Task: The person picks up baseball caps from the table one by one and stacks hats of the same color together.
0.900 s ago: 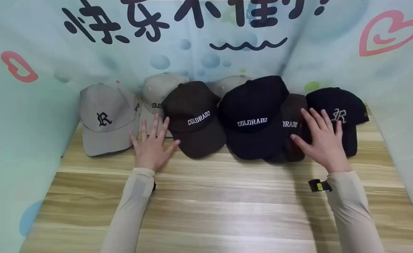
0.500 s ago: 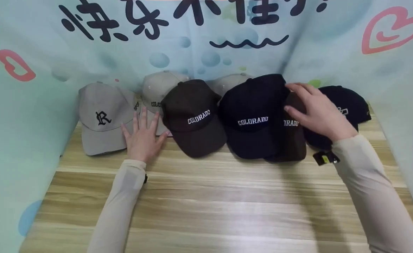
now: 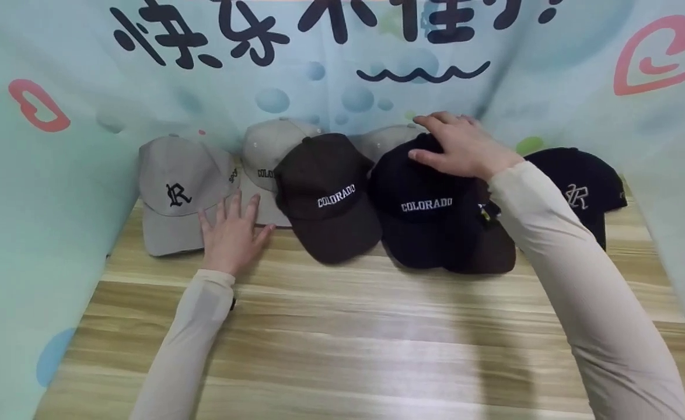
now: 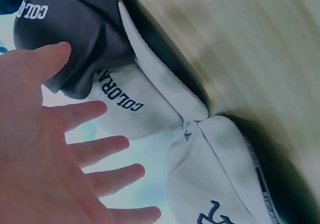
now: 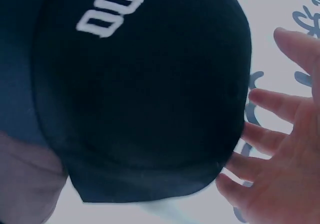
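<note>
My left hand is spread over the gap between the grey cap with a black R and the light grey Colorado cap. In the left wrist view its fingers are apart and hold nothing. My right hand reaches over the crown of the black Colorado cap. The right wrist view shows its fingers spread at the crown of that black cap; whether they touch it I cannot tell. The dark brown Colorado cap stands between the hands.
Behind the black cap are another light grey cap and a second brown cap, both partly hidden. A black R cap sits at the far right, partly behind the right sleeve. A printed cloth rises behind the wooden tabletop.
My right hand has moved from the black R cap, up and left past the rear brown cap, to the top of the black Colorado cap. My left hand has shifted slightly left.
</note>
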`<state>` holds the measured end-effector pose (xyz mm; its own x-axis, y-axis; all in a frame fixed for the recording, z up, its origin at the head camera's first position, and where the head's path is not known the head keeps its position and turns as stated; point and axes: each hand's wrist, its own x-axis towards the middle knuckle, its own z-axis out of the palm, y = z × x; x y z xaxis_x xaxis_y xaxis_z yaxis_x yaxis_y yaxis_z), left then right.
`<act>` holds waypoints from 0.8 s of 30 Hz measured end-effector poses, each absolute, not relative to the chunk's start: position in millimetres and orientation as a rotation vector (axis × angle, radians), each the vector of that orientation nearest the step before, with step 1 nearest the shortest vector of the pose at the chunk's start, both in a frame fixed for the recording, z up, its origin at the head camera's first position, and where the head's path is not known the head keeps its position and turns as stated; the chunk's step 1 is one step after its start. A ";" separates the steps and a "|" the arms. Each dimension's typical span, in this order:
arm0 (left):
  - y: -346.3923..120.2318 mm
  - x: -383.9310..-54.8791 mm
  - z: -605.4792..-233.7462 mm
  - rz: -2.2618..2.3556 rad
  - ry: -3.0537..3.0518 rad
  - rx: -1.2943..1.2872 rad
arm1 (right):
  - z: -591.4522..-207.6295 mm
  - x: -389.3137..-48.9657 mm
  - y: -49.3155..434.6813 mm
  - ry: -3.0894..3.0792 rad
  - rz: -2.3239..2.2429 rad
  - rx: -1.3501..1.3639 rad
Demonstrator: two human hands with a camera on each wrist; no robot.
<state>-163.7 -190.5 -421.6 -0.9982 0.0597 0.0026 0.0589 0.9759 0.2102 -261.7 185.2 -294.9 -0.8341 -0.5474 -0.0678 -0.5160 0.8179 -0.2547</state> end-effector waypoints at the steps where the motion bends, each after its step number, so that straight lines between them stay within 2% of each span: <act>1: -191.5 -162.2 -423.0 0.336 3.123 0.095 | -295.6 -264.8 183.0 2.848 -0.320 -0.821; 5: -194.6 -157.4 -425.3 0.351 3.117 0.091 | -298.0 -273.7 181.0 2.825 -0.301 -0.816; 10: -197.9 -155.3 -423.6 0.373 3.074 0.069 | -295.0 -272.6 184.1 2.830 -0.485 -0.952; 24: -200.2 -156.9 -424.1 0.374 3.053 0.084 | -279.1 -224.0 197.0 2.637 -0.713 -1.268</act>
<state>-156.9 -200.2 -424.1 -0.9964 0.0621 -0.0574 0.0464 0.9690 0.2428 -224.0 197.0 -279.1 -0.6387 -0.7648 0.0848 -0.7033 0.5355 -0.4676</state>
